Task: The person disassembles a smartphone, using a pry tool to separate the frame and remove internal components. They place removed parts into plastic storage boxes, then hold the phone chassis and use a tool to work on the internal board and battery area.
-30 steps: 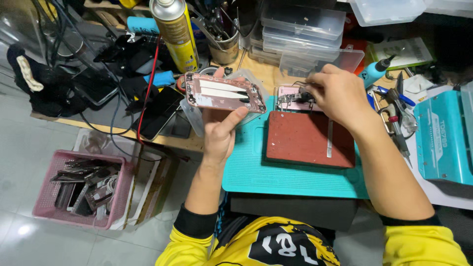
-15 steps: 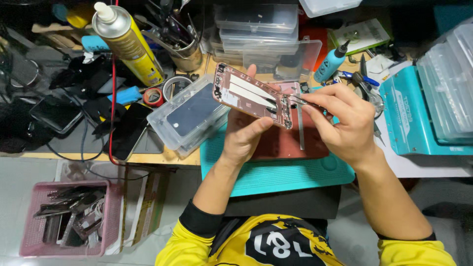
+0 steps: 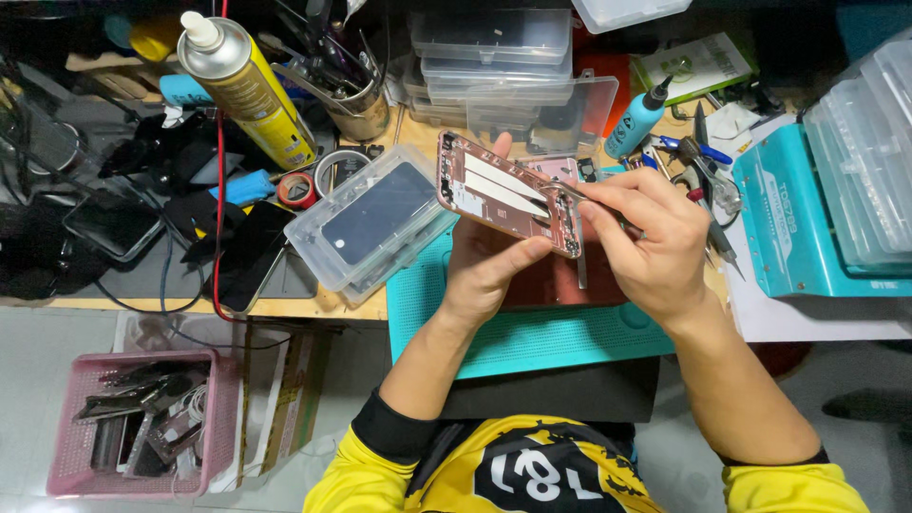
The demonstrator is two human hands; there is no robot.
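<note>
The left hand (image 3: 489, 261) grips a pink phone frame (image 3: 508, 193) from below, thumb along its near edge and fingertips showing past its far edge, holding it tilted above the teal mat (image 3: 418, 304). The right hand (image 3: 641, 237) is closed around thin metal tweezers (image 3: 567, 193), whose tips touch the right end of the frame. Just left of the frame lies a clear plastic box (image 3: 370, 228) with a dark screen inside. Beyond that box stand a yellow spray can (image 3: 247, 90) and a metal cup of tools (image 3: 356, 104). Below the mat's left side, on the floor, sits a pink basket (image 3: 138, 423) of metal parts.
</note>
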